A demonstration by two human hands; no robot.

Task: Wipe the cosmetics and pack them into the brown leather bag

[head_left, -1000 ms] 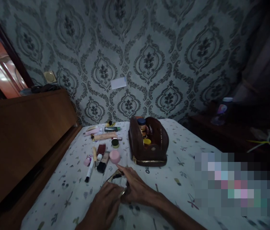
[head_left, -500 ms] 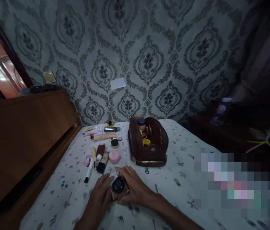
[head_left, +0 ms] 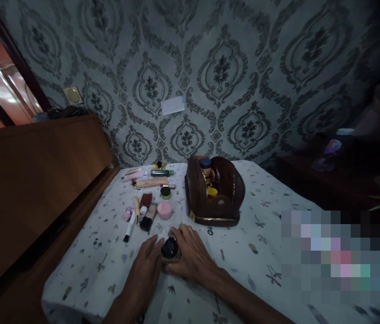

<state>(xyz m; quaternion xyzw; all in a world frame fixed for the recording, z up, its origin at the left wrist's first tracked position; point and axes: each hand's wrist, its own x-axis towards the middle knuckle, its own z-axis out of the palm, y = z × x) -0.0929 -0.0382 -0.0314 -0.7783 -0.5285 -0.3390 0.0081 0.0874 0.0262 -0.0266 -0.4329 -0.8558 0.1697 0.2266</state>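
Observation:
A small cosmetic case with a dark round top and gold-coloured edge point(head_left: 170, 248), which looks like a compact, sits on the patterned sheet between my hands. My right hand point(head_left: 193, 252) curls around its right side, thumb at the near edge. Against its left side press the fingers of my left hand point(head_left: 145, 261). Something white and soft-looking point(head_left: 165, 234) shows just beyond the case, too blurred to name. Ahead lie a pink round jar point(head_left: 164, 210), a foundation bottle with a black cap point(head_left: 148, 218) and a white pen-like tube point(head_left: 129, 227).
An open brown cosmetic bag point(head_left: 215, 215) stands to the right, with a blue-capped jar and a yellow lid inside. Several tubes and a dark green bottle point(head_left: 161, 173) lie at the back left. A wooden headboard point(head_left: 41, 171) borders the left; the right foreground is pixelated.
The view has shifted, so the bed and bag appear higher and further right. Both hands stay on the case, which looks tilted differently. The white patch beyond it has come into view.

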